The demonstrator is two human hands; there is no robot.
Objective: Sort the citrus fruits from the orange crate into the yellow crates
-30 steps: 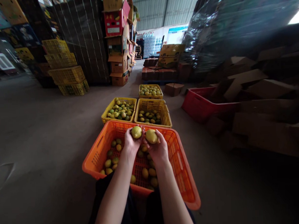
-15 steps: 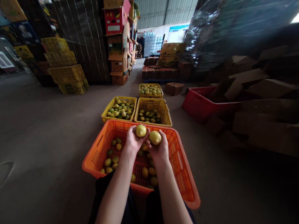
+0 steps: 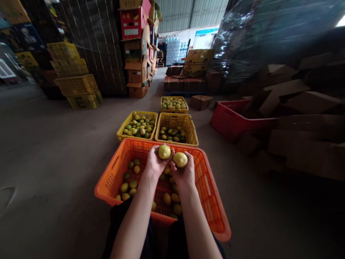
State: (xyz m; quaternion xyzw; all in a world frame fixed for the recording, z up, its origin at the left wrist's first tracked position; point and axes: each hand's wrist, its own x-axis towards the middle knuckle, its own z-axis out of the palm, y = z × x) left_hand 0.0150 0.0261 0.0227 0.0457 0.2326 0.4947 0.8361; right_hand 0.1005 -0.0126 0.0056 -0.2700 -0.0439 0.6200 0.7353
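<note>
My left hand (image 3: 153, 163) is closed around a yellow lemon (image 3: 164, 151). Beside it, my right hand (image 3: 186, 176) grips another yellow lemon (image 3: 180, 160), its tip turned toward me. The two hands are close together, above the far half of a large orange crate (image 3: 215, 198). Inside that crate lie several loose yellow and greenish lemons (image 3: 124, 188), partly hidden by my forearms.
Beyond the orange crate stand a left yellow crate (image 3: 120, 133), a right yellow crate (image 3: 193, 134) and a farther yellow crate (image 3: 174, 111), all holding lemons. On the right are a red crate (image 3: 229, 123) and loose cardboard (image 3: 303, 140). Stacked boxes (image 3: 135, 70) rise behind.
Both lemons have shifted slightly to the right and turned a little in my fingers. The crates have not moved.
</note>
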